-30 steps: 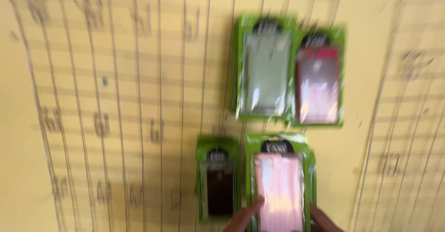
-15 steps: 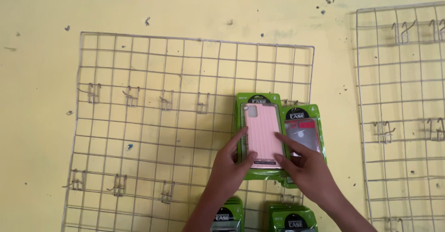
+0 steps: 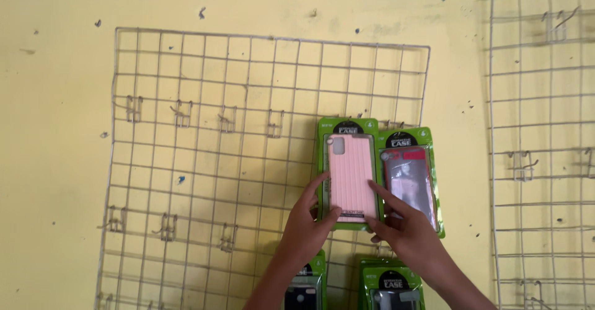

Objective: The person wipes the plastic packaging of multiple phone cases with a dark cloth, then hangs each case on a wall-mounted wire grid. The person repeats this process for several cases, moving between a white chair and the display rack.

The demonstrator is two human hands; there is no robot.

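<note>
**Two hands hold a pink phone case pack against a wire grid**

Nearest, at the bottom edge, two more green-carded packs hang on the grid: a dark case pack (image 3: 305,288) on the left, partly behind the left forearm, and a grey case pack (image 3: 392,288) to its right, both cut off by the frame.

Just above them the two hands meet. The left hand (image 3: 305,226) grips the lower left edge of the pink case pack (image 3: 351,173), thumb across the bottom front and fingers reaching up its left side. The right hand (image 3: 406,229) closes on the pack's lower right corner, with a forefinger laid on the front near the right edge. Both hands are gripping the same pack.

The pink case pack stands upright, flat against the wire grid panel (image 3: 204,161), in the panel's right half at middle height. Its top tab sits at the level of a row of small hooks. Just beside it on the right, touching or slightly overlapped by it, hangs a clear case pack (image 3: 412,180) with a red insert, also on a green card.

To the left the panel carries empty wire hooks (image 3: 181,113) in two rows, well apart from the hands. Behind everything is a yellow wall (image 3: 56,161) with small dark specks. At the far right a second grid panel (image 3: 539,130) hangs on the same wall, with a few hooks of its own.
</note>
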